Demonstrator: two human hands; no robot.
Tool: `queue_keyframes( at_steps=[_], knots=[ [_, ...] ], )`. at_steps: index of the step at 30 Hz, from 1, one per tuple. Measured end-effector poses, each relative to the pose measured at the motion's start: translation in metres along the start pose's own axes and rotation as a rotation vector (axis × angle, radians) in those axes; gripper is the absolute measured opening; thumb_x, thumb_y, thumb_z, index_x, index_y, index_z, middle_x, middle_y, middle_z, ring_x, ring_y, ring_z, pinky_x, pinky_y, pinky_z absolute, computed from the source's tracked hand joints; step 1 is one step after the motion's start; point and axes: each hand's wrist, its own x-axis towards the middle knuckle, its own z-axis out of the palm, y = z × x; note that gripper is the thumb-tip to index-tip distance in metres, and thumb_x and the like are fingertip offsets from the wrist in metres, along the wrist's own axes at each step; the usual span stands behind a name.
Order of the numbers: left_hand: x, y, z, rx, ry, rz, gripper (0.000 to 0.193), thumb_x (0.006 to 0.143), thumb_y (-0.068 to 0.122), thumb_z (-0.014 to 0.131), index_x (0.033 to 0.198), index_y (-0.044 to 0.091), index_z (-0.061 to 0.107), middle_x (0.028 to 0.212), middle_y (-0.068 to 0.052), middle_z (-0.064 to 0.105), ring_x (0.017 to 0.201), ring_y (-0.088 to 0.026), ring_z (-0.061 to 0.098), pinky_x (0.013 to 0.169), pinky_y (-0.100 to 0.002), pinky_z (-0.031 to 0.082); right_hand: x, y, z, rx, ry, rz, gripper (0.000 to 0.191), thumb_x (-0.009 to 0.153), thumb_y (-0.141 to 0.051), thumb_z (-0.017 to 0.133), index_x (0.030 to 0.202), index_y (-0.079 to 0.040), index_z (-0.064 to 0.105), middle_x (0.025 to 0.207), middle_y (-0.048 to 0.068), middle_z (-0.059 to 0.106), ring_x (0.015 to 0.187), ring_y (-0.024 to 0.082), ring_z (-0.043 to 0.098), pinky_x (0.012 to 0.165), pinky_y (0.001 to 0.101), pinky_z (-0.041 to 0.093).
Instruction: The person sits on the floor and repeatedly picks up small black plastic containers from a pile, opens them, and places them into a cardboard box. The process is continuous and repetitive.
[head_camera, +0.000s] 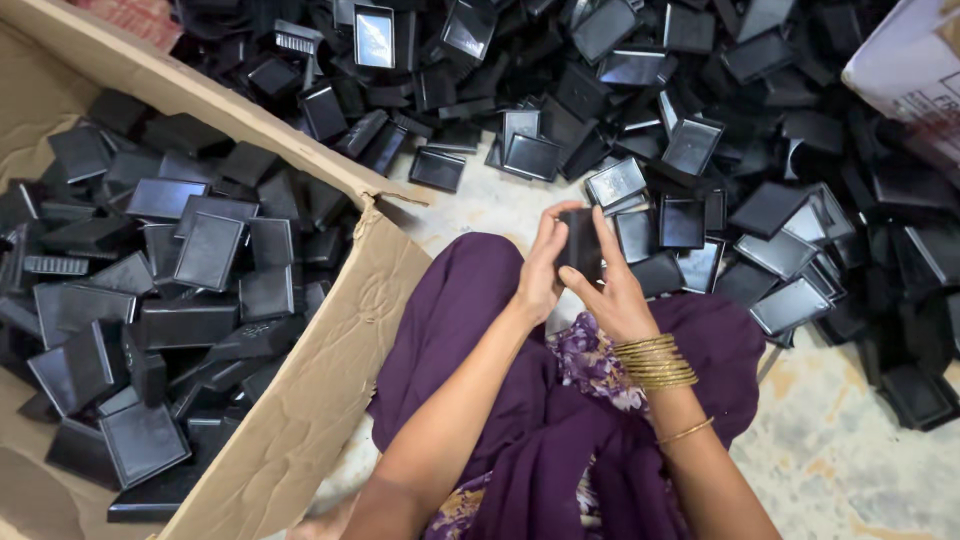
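I hold one black plastic piece (579, 243) between both hands — small, flat-sided, rectangular, its dull dark face turned toward me. My left hand (541, 270) curls its fingers over the near edge; my right hand (615, 292) pinches the other side, forefinger stretched up along it. Beyond my fingertips lies the heap of black trays (700, 120); left of them, the cardboard box (330, 330).

A big brown cardboard box (330, 330) stands open at the left, one flap torn and bent outward. A white carton (910, 75) with dark print shows at the top right corner.
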Motion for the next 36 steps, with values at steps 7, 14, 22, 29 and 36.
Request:
queue_keyframes(
  at_steps=[7, 14, 22, 29, 36],
  knots=[
    [-0.002, 0.033, -0.003, 0.765, 0.315, 0.447, 0.036, 0.11, 0.029, 0.041, 0.095, 0.004, 0.062, 0.089, -0.006, 0.062, 0.083, -0.014, 0.06, 0.077, -0.029, 0.047, -0.005, -0.022, 0.002, -0.302, 0.108, 0.087, 0.045, 0.079, -0.011, 0.083, 0.121, -0.008, 0.068, 0.114, 0.012, 0.074, 0.098, 0.027, 0.072, 0.086, 0.0344, 0.056],
    [0.009, 0.024, -0.01, 0.552, 0.631, 0.348, 0.069, 0.111, 0.043, 0.038, 0.053, 0.007, 0.034, 0.049, -0.001, 0.034, 0.045, -0.013, 0.036, 0.047, -0.033, 0.033, -0.031, -0.041, 0.018, -0.251, 0.064, -0.158, 0.041, 0.084, -0.006, 0.076, 0.122, -0.001, 0.065, 0.111, 0.019, 0.071, 0.1, 0.039, 0.069, 0.084, 0.0408, 0.054],
    [0.005, 0.019, -0.019, 0.515, 0.614, 0.367, 0.07, 0.113, 0.056, 0.022, 0.063, 0.009, 0.036, 0.055, 0.001, 0.034, 0.048, -0.01, 0.038, 0.05, -0.027, 0.03, -0.041, -0.015, 0.028, -0.29, 0.076, 0.057, 0.029, 0.088, -0.009, 0.075, 0.114, -0.002, 0.065, 0.088, 0.014, 0.071, 0.056, 0.026, 0.059, 0.058, 0.0403, 0.051],
    [0.032, -0.011, -0.067, -0.065, 0.697, 0.18, 0.071, 0.1, 0.07, 0.022, 0.119, 0.007, 0.048, 0.088, -0.009, 0.058, 0.061, -0.016, 0.057, 0.055, -0.03, 0.047, 0.012, -0.01, 0.035, 0.814, 0.33, 0.328, 0.04, 0.097, -0.016, 0.065, 0.129, -0.001, 0.049, 0.09, 0.005, 0.06, 0.074, 0.015, 0.066, 0.079, 0.036, 0.066],
    [0.038, -0.024, -0.113, -0.216, 0.543, 0.034, 0.071, 0.092, 0.075, 0.032, 0.123, 0.013, 0.048, 0.101, -0.012, 0.057, 0.076, -0.026, 0.06, 0.066, -0.04, 0.05, 0.042, -0.065, 0.115, 0.081, -0.32, -0.436, 0.059, 0.1, -0.021, 0.068, 0.15, -0.001, 0.044, 0.148, 0.019, 0.053, 0.139, 0.034, 0.049, 0.115, 0.0498, 0.031]
  ],
)
